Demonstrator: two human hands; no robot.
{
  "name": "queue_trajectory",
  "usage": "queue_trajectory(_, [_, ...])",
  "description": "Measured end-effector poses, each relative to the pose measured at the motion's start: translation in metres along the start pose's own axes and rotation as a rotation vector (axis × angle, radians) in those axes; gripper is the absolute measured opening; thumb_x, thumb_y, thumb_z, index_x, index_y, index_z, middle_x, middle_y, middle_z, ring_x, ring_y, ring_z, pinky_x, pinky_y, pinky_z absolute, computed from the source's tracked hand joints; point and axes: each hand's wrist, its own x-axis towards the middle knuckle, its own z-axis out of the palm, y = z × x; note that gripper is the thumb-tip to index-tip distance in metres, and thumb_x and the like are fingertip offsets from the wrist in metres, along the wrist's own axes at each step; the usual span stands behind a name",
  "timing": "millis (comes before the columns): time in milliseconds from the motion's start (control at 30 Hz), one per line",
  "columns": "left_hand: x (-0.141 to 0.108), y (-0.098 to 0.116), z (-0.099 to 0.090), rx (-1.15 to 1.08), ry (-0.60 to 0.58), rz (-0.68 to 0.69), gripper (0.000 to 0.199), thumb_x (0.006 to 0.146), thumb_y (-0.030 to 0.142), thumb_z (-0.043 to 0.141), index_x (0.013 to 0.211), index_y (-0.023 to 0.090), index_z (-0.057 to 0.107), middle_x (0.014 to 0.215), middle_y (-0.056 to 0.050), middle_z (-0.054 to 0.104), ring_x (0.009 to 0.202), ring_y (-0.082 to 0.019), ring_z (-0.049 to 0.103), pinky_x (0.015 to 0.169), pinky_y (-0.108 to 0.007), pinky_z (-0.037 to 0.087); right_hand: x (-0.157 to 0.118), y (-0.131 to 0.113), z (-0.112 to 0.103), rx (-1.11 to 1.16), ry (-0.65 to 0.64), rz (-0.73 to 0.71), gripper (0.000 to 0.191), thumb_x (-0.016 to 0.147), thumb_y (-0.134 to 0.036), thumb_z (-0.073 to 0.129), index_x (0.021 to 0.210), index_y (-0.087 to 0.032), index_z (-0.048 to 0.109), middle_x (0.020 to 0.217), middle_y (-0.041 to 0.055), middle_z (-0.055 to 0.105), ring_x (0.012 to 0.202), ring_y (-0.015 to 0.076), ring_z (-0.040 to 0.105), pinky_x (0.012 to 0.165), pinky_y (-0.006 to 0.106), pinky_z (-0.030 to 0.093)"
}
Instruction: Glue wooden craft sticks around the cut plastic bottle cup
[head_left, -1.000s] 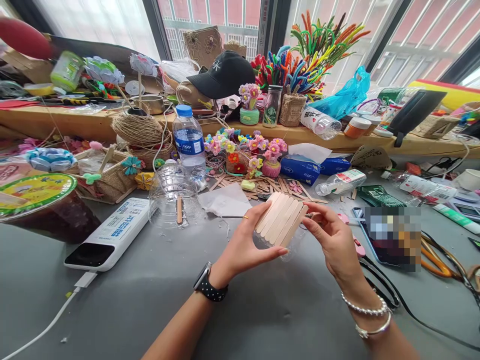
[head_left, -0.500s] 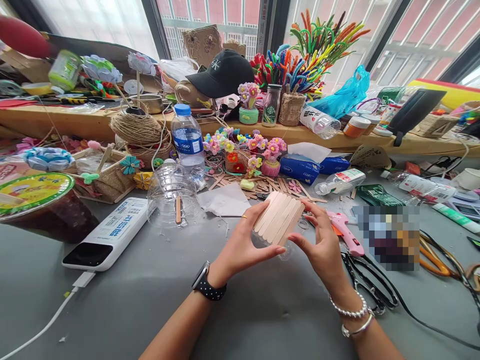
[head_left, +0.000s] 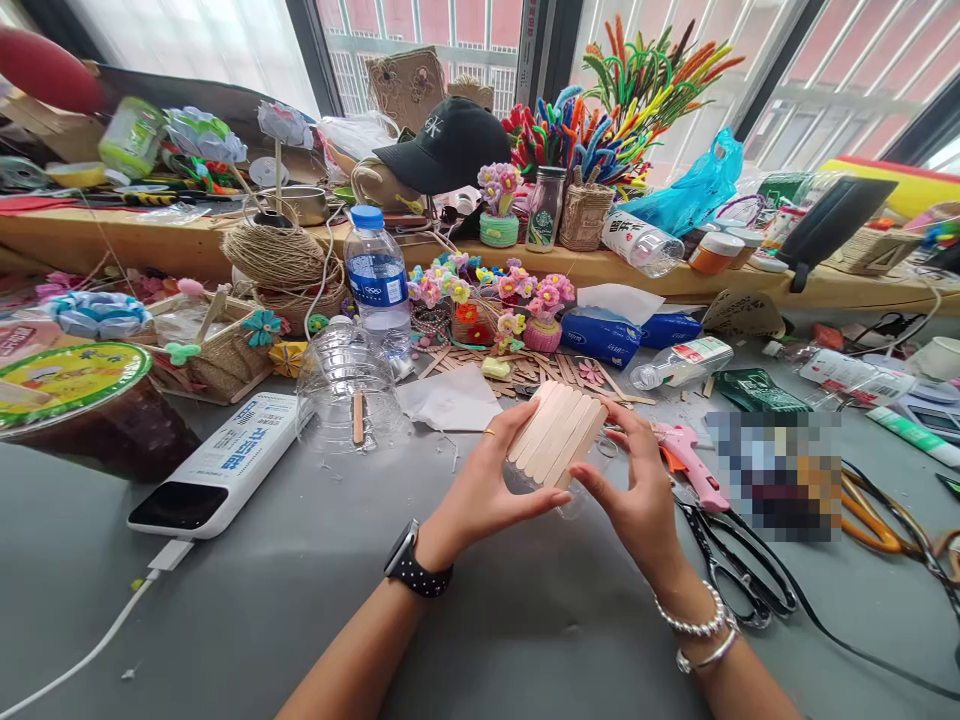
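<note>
Pale popsicle sticks stand side by side in a row, held up above the grey table. My left hand grips the row's left side, thumb along the lower edge and fingers behind it. My right hand is closed on the right side, with its thumb at the lower right edge. Below the sticks some clear plastic shows, partly hidden by them. A pink glue gun lies just right of my right hand, and black scissors rest beside my right wrist.
A clear plastic bottle piece with one stick on it stands to the left, near a white power bank and a lidded drink cup. Loose sticks, a water bottle and a tissue pack lie behind.
My right hand has moved slightly left, and its thumb now presses on the edge of the sticks. My left hand keeps its hold.
</note>
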Motion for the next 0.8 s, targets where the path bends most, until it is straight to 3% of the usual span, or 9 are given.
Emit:
queue_trajectory(500, [-0.0005, 0.0004, -0.0001, 0.007, 0.013, -0.009, 0.079, 0.065, 0.042, 0.066, 0.131, 0.023, 0.028, 0.136, -0.009, 0.033, 0.122, -0.026, 0.034, 0.102, -0.040, 0.030, 0.0007, -0.0001, 0.0010, 0.013, -0.031, 0.026, 0.060, 0.069, -0.040, 0.061, 0.122, -0.024, 0.038, 0.124, 0.0089, 0.044, 0.113, 0.0258, 0.042, 0.092, 0.046, 0.037])
queue_trajectory(667, [-0.0013, 0.0018, -0.0031, -0.044, -0.014, -0.035, 0.057, 0.080, 0.040, 0.049, 0.131, 0.024, 0.029, 0.138, -0.006, 0.032, 0.123, -0.023, 0.034, 0.102, -0.037, 0.029, -0.0015, -0.0026, 0.0033, 0.070, -0.031, 0.060, 0.059, 0.069, -0.038, 0.061, 0.121, -0.024, 0.037, 0.125, 0.0076, 0.044, 0.116, 0.0234, 0.040, 0.097, 0.045, 0.033])
queue_trajectory(800, [-0.0018, 0.0023, -0.0024, -0.052, 0.004, -0.042, 0.051, 0.083, 0.039, 0.045, 0.130, 0.024, 0.031, 0.139, -0.005, 0.031, 0.125, -0.022, 0.031, 0.104, -0.037, 0.026, -0.0024, -0.0025, 0.0049, 0.083, -0.021, 0.071, 0.058, 0.069, -0.037, 0.061, 0.120, -0.024, 0.038, 0.124, 0.0075, 0.044, 0.115, 0.0230, 0.040, 0.097, 0.044, 0.033])
